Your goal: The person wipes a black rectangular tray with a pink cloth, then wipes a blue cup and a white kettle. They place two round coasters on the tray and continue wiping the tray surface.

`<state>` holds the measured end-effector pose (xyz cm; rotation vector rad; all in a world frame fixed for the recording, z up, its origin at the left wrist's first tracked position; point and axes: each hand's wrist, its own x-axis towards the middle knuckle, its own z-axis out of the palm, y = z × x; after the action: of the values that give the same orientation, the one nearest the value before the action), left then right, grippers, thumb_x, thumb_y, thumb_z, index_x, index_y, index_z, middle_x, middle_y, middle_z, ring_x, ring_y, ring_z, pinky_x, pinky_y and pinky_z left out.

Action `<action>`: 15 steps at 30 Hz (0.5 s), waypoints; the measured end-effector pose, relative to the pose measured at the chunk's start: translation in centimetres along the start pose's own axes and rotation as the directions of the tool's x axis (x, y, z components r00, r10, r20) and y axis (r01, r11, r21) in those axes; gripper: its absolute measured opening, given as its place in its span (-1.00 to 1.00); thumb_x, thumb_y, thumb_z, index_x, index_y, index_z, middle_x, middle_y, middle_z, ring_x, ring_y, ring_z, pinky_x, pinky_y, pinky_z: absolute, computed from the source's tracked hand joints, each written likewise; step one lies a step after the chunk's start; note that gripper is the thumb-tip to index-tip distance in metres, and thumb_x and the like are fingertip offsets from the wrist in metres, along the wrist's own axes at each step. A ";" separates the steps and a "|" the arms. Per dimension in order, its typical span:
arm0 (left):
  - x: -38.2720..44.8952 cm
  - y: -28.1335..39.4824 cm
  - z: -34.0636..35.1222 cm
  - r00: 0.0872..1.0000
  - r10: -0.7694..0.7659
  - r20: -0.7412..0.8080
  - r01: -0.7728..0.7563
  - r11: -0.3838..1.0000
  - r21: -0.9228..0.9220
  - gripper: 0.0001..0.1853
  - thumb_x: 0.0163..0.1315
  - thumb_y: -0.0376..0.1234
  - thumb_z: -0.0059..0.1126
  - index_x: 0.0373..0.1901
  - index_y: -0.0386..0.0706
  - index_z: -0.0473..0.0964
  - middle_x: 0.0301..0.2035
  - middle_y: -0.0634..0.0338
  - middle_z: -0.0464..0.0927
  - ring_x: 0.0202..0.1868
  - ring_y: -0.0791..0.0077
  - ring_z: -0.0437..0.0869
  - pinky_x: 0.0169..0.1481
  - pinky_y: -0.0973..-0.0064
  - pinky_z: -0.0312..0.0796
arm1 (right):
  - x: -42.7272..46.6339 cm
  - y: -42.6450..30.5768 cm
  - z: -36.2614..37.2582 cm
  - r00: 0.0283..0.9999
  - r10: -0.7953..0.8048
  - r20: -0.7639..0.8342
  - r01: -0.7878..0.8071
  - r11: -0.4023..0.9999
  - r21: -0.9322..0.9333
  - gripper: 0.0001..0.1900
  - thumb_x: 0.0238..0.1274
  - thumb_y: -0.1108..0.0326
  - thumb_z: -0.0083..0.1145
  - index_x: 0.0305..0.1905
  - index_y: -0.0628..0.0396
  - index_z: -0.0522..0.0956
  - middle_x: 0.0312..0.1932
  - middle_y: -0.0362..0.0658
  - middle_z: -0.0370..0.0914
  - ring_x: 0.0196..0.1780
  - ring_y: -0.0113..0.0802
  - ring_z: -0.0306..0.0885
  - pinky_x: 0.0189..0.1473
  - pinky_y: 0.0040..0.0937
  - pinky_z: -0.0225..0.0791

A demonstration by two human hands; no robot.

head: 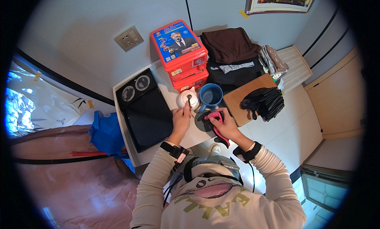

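Note:
My left hand (pixel 181 119) is raised in front of a small white teapot (pixel 184 100), its fingers pinching a thin dark stem with a round dark tip (pixel 189 97); what the stem belongs to I cannot tell. My right hand (pixel 227 125) grips a pink and black item (pixel 219 128), perhaps scissors or a strap, over a dark round coaster (pixel 202 122). Just beyond my hands a blue mug (pixel 211 95) stands upright beside the teapot, its handle towards me.
Stacked red plastic boxes (pixel 179 44) stand behind the teapot. At left lies a black tray (pixel 147 116) with two round compartments. Folded dark clothes (pixel 230 46) and a brown board (pixel 249 99) bearing a black pleated item (pixel 267 104) are at right. A blue bag (pixel 107 132) hangs beside the white table (pixel 126 145).

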<state>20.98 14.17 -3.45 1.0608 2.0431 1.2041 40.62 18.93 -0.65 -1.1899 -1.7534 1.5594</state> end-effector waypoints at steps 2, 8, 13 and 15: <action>0.1 0.4 -0.3 0.994 0.100 -0.036 -0.091 0.978 0.186 -0.45 0.40 -0.03 -0.10 -0.63 -0.27 0.45 -0.48 0.03 0.48 -0.35 0.13 0.50 -0.20 0.27 0.34 | -0.1 -0.2 0.0 1.000 -0.016 -0.008 0.017 1.000 0.020 -0.63 0.25 0.22 0.21 -0.01 0.20 0.37 -0.23 -0.11 0.56 -0.16 -0.47 0.52 -0.09 -0.49 0.39; 0.5 0.8 -0.6 0.994 0.109 -0.026 -0.095 0.941 0.325 -0.61 0.34 -0.07 0.00 -0.39 -0.26 0.42 -0.41 -0.09 0.51 -0.23 -0.06 0.51 -0.13 0.08 0.34 | -0.8 -0.6 0.1 0.992 -0.111 -0.065 0.113 0.993 0.038 -0.68 0.21 0.27 0.20 -0.04 0.20 0.41 -0.29 -0.02 0.61 -0.24 -0.33 0.60 -0.15 -0.41 0.44; 0.0 0.0 -0.3 0.969 0.227 -0.097 -0.176 0.912 0.369 -0.61 0.33 -0.10 0.02 -0.48 -0.24 0.52 -0.43 -0.08 0.50 -0.27 -0.02 0.53 -0.13 0.14 0.35 | -1.8 -1.4 0.1 0.987 -0.121 -0.108 0.137 0.976 0.167 -0.67 0.22 0.36 0.20 0.03 0.18 0.40 -0.14 -0.08 0.56 -0.09 -0.41 0.54 -0.05 -0.47 0.39; -0.3 0.0 -0.4 0.964 0.230 -0.130 -0.157 0.894 0.419 -0.62 0.31 -0.09 0.04 -0.45 -0.20 0.59 -0.38 -0.10 0.51 -0.25 -0.08 0.53 -0.09 0.15 0.37 | -2.5 -2.3 0.1 0.994 -0.082 -0.077 0.100 0.956 0.276 -0.64 0.23 0.44 0.18 0.09 0.16 0.37 -0.02 -0.12 0.49 0.02 -0.44 0.48 0.03 -0.50 0.35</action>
<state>20.90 13.73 -3.26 1.4261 2.4447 1.0167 41.15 16.89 1.97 -0.9954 -1.4663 1.6299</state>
